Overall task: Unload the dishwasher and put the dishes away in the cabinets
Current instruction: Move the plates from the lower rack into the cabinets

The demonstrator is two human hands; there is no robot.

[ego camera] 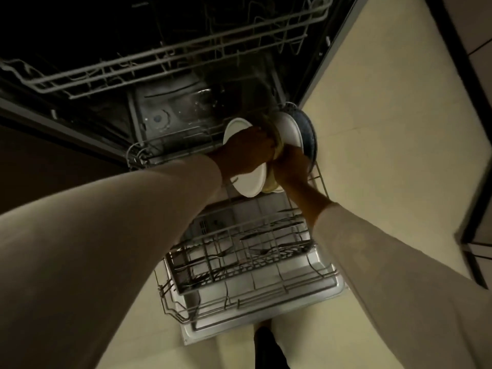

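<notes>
The plates (288,131) stand on edge at the rack's (320,186) far right corner, left hand (247,153) gripping the nearest white plate (251,182), right hand (290,169) gripping those behind, so the lift likely goes straight up.

On my feed the near plate (250,182) reads plain white, with no pattern I can make out. Behind it sits a dish (270,187) in pale yellow, then a second plate (288,131), also plain white, and last a blue plate (310,129), dark with a paler band at its rim. The left sleeve (106,235) and right sleeve (386,262) are both flat beige. The lower rack (266,294) is light grey wire, and the cutlery (271,235) in it looks dark grey. The door (202,332) beneath shows white. The upper rack (186,49) is dull grey against the near-black tub (173,107). The floor (386,129) is pale cream, and the cabinet front (53,155) is brown.
</notes>
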